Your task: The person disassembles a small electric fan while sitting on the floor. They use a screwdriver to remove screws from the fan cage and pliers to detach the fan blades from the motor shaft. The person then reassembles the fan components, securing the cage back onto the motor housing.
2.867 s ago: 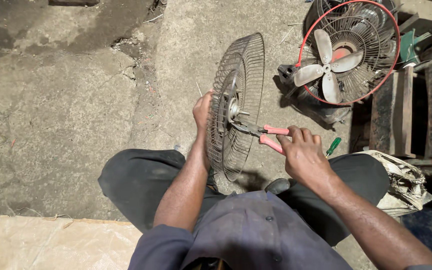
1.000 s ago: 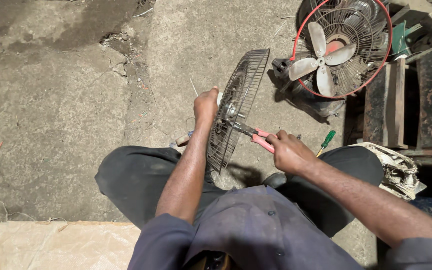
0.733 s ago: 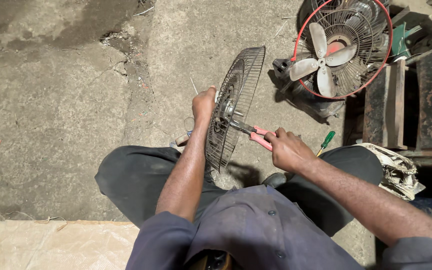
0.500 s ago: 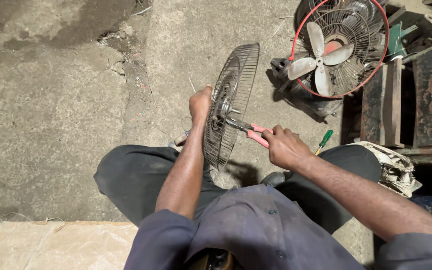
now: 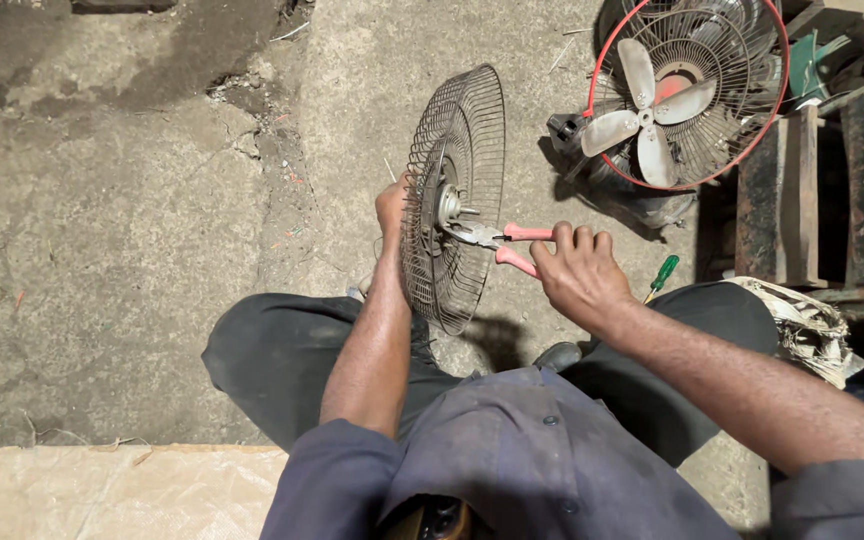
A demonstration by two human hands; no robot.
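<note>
Head | round wire fan guard (image 5: 462,150) upright, left hand (image 5: 392,205) grips it | right hand (image 5: 577,275) clasps pink-handled pliers (image 5: 502,240)

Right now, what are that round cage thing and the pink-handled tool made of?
The fan guard looks like thin bare metal wire, dull grey and a bit rusty. The pliers in the right hand seem to be steel at the tip, with pink handles that look like plastic or rubber sleeves.

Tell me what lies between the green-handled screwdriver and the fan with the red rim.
In the head view, only bare concrete floor separates the green-handled screwdriver from the fan with the red rim, darkened by the fan's shadow.
</note>
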